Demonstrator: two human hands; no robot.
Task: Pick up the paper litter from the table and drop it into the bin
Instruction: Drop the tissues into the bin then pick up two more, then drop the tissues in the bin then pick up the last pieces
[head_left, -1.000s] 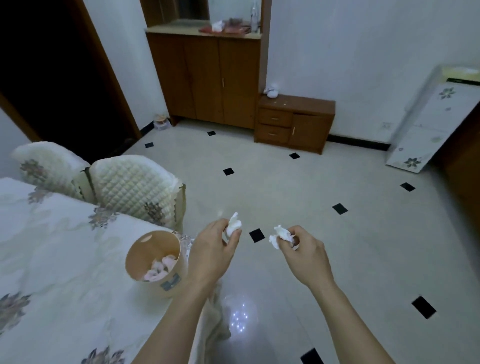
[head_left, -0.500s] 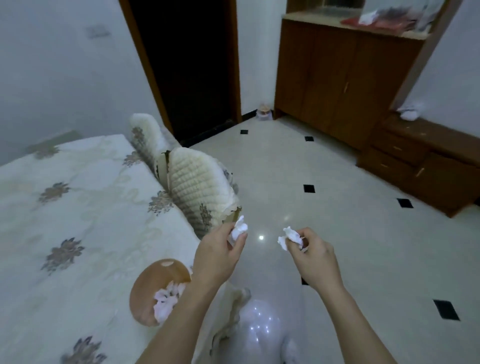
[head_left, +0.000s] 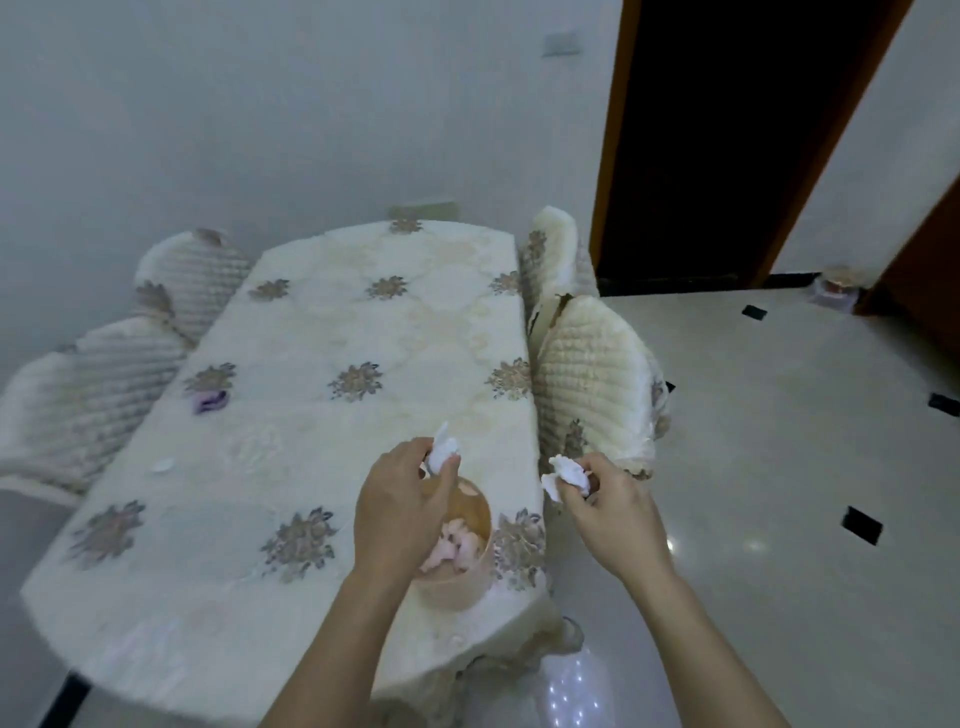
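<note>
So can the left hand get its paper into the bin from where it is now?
Probably yes. The left hand pinches a white paper wad almost directly above the open bin on the table, with nothing between them. The right hand is off to the side.

Dim, cool, flat indoor light. Speckled white glare on the glossy floor (head_left: 574, 691) just right of the table (head_left: 322, 426); smaller glints farther right. Soft overall, blurrier toward table's near-left corner. Wide-angle bending along door frame (head_left: 610, 140); black doorway beyond.

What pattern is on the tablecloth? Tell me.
Cream tablecloth with scattered brownish floral medallions; head view.
</note>
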